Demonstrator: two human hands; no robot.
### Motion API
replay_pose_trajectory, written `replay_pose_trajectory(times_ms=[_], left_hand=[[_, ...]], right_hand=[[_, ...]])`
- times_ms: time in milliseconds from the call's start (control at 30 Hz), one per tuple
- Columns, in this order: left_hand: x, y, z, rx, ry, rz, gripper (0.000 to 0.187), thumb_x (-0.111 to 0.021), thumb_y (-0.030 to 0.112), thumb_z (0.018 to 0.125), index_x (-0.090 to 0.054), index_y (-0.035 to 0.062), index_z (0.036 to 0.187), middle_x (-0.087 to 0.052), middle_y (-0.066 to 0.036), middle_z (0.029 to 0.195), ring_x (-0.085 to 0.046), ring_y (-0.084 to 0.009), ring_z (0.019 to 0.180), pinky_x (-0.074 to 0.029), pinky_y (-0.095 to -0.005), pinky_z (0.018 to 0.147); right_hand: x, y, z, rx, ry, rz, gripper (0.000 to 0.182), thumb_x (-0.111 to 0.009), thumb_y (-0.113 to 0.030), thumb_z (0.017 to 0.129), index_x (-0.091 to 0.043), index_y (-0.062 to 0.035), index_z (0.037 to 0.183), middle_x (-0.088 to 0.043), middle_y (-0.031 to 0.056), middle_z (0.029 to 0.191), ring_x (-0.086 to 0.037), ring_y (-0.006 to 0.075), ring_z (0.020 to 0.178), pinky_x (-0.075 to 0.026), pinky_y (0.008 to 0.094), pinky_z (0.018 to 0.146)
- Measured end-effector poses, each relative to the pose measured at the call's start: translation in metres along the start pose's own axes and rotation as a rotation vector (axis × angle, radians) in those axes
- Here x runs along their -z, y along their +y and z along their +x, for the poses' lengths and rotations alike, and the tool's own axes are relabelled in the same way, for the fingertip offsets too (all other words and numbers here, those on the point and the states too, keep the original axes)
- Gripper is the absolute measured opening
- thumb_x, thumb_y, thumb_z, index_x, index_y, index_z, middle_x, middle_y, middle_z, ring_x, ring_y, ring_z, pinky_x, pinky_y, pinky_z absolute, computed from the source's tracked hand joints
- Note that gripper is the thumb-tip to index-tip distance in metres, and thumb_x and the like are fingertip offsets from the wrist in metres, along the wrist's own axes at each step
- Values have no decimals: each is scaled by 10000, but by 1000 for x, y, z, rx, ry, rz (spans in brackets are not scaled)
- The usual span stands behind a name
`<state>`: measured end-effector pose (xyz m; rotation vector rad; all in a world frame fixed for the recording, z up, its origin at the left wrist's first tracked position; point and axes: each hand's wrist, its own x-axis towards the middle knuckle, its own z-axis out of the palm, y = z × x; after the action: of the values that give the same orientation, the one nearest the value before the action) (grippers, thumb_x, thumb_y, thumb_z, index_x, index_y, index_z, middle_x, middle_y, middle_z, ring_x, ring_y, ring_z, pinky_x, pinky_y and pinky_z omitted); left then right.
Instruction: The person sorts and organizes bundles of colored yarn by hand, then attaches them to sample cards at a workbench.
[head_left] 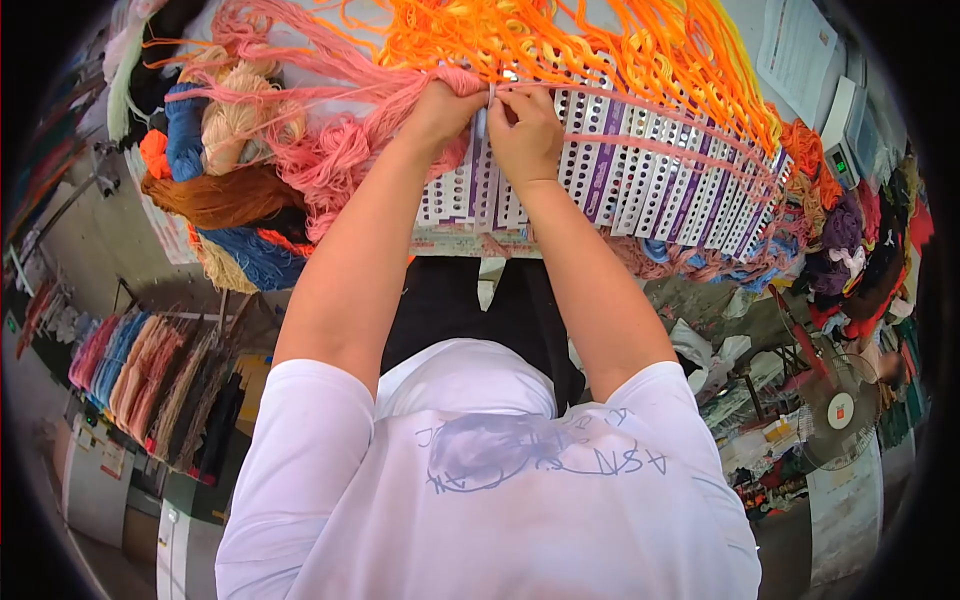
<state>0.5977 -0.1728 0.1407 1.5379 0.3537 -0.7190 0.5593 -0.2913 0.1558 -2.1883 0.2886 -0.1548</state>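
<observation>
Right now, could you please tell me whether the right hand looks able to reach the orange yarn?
Probably yes: the orange yarn lies just beyond the right hand, which is over the punched cards, and nothing visible seems to block the way.

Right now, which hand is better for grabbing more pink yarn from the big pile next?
Probably the left hand: it is right by the pink yarn, and the big pile lies on its side. The right hand is farther away, over by the cards.
</observation>
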Motion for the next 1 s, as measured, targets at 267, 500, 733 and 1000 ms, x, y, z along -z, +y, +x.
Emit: replay_pose_trajectory(times_ms=[267,500,733,1000], left_hand=[[10,-16,7,-185,444,192,150,-643,158,755,-629,25,824,-578,-19,684,-544,-114,613,-441,-265,562],[86,26,-30,-194,274,-887,100,-445,101,843,-516,40,807,-592,-73,752,-578,-169,697,-488,-325,696],[20,38,-32,-84,-193,-452,193,-550,27,827,-493,31,1011,-583,-160,1112,-624,-140,621,-519,-258,608],[16,17,-28,-8,26,219,205,-592,143,831,-598,0,978,-653,-44,839,-607,-107,701,-478,-264,597]], right_hand=[[25,6,8,38,-192,-82,325,-606,-127,734,-598,-97,1058,-571,73,945,-606,257,737,-501,340,642],[47,13,31,83,-381,-670,199,-634,-167,726,-635,-141,923,-523,8,919,-576,221,889,-494,372,666],[55,-4,31,522,-131,-519,149,-627,-124,699,-566,-84,829,-560,54,893,-539,232,927,-447,386,729],[39,23,33,184,-428,-283,168,-567,-88,757,-502,-71,911,-561,113,860,-587,318,779,-482,421,665]])
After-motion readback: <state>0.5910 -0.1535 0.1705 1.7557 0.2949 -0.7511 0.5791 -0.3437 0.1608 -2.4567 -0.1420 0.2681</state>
